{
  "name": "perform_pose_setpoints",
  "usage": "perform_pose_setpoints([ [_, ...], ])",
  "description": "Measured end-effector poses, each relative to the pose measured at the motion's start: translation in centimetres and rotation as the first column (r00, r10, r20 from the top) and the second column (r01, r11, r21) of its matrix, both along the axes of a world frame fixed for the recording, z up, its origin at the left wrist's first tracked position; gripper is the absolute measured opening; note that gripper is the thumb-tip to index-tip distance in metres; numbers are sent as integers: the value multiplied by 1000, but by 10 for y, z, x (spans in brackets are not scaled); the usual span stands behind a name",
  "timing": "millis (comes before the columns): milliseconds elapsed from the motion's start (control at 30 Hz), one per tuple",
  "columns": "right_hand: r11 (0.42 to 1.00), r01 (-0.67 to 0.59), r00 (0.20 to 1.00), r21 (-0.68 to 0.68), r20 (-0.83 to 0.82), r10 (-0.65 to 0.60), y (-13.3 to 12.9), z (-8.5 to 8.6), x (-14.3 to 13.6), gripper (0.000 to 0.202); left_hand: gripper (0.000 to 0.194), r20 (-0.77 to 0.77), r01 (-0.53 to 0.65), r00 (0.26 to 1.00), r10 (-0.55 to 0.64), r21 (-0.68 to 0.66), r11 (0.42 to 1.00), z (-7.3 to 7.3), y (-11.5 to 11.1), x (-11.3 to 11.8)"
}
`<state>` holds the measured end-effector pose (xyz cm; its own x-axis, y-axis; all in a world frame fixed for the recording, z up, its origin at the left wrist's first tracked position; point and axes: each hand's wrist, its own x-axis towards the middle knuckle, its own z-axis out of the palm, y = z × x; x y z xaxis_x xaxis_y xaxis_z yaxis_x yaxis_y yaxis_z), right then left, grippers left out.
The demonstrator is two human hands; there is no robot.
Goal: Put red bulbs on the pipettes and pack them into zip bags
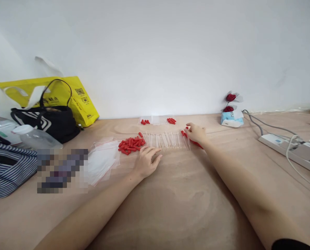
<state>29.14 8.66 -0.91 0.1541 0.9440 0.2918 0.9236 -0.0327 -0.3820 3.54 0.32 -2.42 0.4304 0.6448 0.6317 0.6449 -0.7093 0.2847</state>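
A row of thin clear tubes (165, 140) lies side by side on the wooden table. My left hand (146, 162) rests at the near left end of the row, fingers spread and apparently holding nothing. Just beyond its fingertips is a pile of small red rubber-looking bulbs (130, 145). At the row's right end my right hand (196, 133) is closed in a pinch, with a bit of red showing between the fingertips. More red pieces (197, 144) lie under and beside that hand, partly hidden by it.
Flat clear zip bags (104, 159) lie left of the pile. Near the wall, another clear bag (155, 120) has red bulbs at both ends. A yellow bag (84, 104), black bag (58, 121), bottle (37, 137) and striped pouch (11, 170) crowd the left. A power strip (282, 147) lies right.
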Motion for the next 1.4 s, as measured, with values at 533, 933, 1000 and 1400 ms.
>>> perform_pose_setpoints([
  [533,963,18,977,-268,209,40,-15,18,25,29,9,-150,-365,923,355,-45,930,2,3,-5],
  [933,952,64,972,-301,236,10,-22,22,18,19,15,-238,-507,846,478,-75,859,16,25,2],
  [1000,964,76,971,-254,239,-14,-23,26,15,18,13,-271,-552,816,510,-107,827,22,35,11],
  [1400,879,-433,901,202,54,431,-87,-15,-43,14,39,-529,-715,627,572,-98,692,25,59,42],
])
